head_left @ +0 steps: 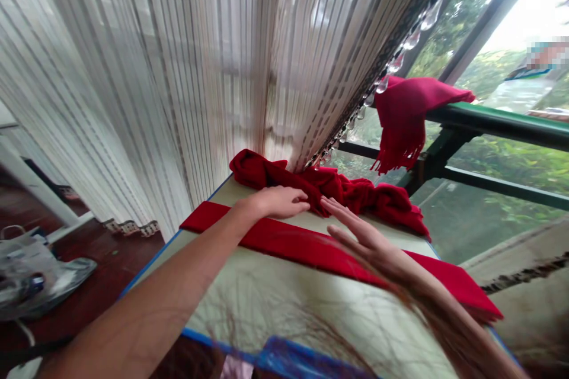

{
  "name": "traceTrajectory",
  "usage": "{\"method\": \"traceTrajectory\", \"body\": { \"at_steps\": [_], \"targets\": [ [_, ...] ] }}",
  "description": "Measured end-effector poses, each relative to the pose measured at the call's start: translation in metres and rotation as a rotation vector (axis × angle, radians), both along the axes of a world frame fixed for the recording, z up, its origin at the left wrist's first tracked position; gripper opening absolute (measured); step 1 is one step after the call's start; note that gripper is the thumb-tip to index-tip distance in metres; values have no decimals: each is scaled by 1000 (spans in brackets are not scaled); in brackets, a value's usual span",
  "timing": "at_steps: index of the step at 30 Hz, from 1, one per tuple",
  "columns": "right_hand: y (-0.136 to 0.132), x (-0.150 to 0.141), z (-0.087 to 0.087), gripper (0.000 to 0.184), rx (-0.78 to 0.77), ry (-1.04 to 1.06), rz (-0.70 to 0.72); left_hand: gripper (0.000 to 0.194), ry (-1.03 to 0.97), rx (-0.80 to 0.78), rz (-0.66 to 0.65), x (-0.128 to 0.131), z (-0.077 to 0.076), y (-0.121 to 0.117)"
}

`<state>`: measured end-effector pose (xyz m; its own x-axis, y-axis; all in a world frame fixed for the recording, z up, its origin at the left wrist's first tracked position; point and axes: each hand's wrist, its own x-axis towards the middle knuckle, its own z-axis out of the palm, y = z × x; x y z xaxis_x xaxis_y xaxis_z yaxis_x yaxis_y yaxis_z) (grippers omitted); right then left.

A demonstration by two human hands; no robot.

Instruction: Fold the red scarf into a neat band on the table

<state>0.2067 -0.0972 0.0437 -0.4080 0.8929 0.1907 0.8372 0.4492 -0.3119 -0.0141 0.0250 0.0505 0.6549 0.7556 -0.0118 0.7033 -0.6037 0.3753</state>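
My left hand [284, 201] reaches over the table, palm down, its fingers stretched out at the near edge of a crumpled red scarf [342, 186]. My right hand [358, 234] is open, fingers extended and thumb apart, its fingertips close to the same scarf. Whether either hand touches the cloth, I cannot tell. In front of the crumpled scarf, a red scarf folded into a long flat strip [297, 246] lies across the table, passing beneath both forearms.
The pale tabletop [249, 284] has blue edging. A striped curtain [200, 71] with a beaded border hangs behind it. At right, another fringed red scarf [402, 121] drapes over a green rail [502, 121] by the window. Plastic bags [40, 278] sit on the floor at left.
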Motion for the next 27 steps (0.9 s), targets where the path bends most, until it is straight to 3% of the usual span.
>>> {"method": "traceTrajectory", "body": {
  "at_steps": [2, 4, 7, 9, 16, 27],
  "targets": [
    [35, -10, -21, 67, -36, -86, 33, 45, -67, 38, 55, 13, 3, 12],
    [58, -16, -46, 69, 3, -152, 34, 41, -90, 84, 65, 20, -4, 16],
    [65, -13, -75, 67, 34, -177, 15, 38, -75, 157, -74, 17, -24, 13],
    [59, -6, -84, 66, 6, -186, 9, 37, -96, 200, -149, 10, -37, 7],
    [45, 9, -90, 67, -24, -173, 1, 30, -148, 336, -183, 0, -66, -5],
    [39, 3, -82, 69, -76, -173, -23, 20, -251, 232, -249, 5, -72, -5]
  ]
}}
